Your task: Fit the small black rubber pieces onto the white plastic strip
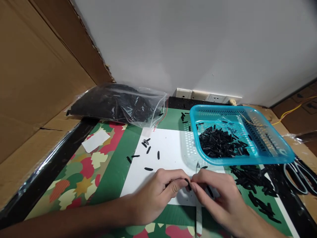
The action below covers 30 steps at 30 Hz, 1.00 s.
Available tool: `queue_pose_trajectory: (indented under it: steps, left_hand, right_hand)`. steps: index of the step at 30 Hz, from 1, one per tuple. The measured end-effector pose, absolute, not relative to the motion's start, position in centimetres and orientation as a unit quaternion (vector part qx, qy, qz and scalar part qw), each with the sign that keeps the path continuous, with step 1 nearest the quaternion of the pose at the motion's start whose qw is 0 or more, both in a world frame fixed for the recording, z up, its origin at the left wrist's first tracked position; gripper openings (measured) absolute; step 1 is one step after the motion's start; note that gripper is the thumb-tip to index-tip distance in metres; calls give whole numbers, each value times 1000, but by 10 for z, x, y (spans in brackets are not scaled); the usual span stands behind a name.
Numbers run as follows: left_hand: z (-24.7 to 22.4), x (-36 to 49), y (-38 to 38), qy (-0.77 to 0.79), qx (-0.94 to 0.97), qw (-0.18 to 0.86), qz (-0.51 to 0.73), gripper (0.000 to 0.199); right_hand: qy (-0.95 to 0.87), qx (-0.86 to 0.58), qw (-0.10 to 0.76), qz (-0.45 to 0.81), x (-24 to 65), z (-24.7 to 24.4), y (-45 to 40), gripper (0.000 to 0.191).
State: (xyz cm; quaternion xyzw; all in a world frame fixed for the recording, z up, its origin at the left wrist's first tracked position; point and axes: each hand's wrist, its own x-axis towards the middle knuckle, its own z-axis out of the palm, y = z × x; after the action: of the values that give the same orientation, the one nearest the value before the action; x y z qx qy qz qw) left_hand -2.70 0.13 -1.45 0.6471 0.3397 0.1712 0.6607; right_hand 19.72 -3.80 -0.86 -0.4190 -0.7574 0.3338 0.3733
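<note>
Low in the middle, my left hand (158,193) is closed, its thumb and forefinger pinching a small black strip (188,184). The thumb and forefinger of my right hand (220,195) are pinched together at the strip's other end, fingertips meeting those of my left hand. Partly beneath my right hand lies a slim pale tool with a pointed dark tip (198,216), perhaps a craft knife or tweezers. Another black strip (209,191) shows under my right fingers. Several loose black strips (148,169) are scattered on a white sheet (170,142) beyond my left hand.
A blue plastic basket (242,161) holds a heap of black strips (220,142). More strips (255,180) lie in front of it, beside scissors (297,177). A clear zip bag of dark material (111,102) rests by the wall sockets (200,95). Cardboard (44,59) stands at left.
</note>
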Motion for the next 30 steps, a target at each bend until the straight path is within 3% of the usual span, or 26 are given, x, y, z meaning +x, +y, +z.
queue_pose_trajectory:
  steps: [4,11,16,18,22,25,30]
  left_hand:
    - [-12,-26,1,352,655,646,170,49]
    - [-9,-30,-1,357,598,702,150,53]
    - [-20,-30,1,280,480,802,218,63]
    - [-23,-30,0,273,470,809,225,71]
    - [-24,-30,-6,294,497,788,214,80]
    - [-21,-30,-11,307,529,765,203,84]
    - [-12,-32,-11,316,608,707,176,76]
  right_hand:
    - [-823,-375,391,171,193,-20,-41,9]
    - [-850,-335,402,-60,214,-13,-30,10]
    - [-756,-496,371,-213,242,0,-16,25]
    - [-756,-500,366,-214,240,-3,-18,31]
    - [-879,-304,348,-120,215,-14,-33,24]
    - [-922,-231,306,-59,196,-15,-40,39]
    - [-926,-229,292,-67,186,-14,-41,50]
